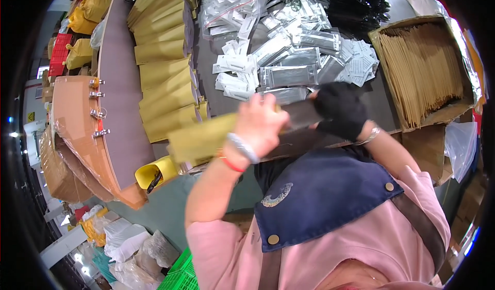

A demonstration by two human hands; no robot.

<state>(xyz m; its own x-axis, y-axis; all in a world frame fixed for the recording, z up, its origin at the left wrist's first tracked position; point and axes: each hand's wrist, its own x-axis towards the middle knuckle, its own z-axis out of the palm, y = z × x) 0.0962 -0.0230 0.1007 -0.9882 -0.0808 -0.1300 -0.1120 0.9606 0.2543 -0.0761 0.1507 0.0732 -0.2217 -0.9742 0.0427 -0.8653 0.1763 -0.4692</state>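
My bare left hand (pixel 260 122), with a grey bracelet and a red band at the wrist, is closed on a yellow-brown paper box (pixel 201 138), blurred by motion. My right hand (pixel 340 109), in a black fingerless glove, grips the far end of a dark flat piece (pixel 300 114) that stretches between both hands. Whether this piece joins the box is too blurred to tell. Just beyond my hands lie silver foil packets (pixel 289 76) and small white packets (pixel 234 76) in a heap. Overlapping yellow-brown boxes (pixel 165 89) stand in a row to the left.
At right, a cardboard carton (pixel 379 37) holds tightly packed brown paper pieces (pixel 425 73). Glossy black items (pixel 356 3) are piled at the back. A yellow holder (pixel 170 167) with a dark-handled tool hangs at the table's near left edge. A green crate (pixel 180 274) is on the floor.
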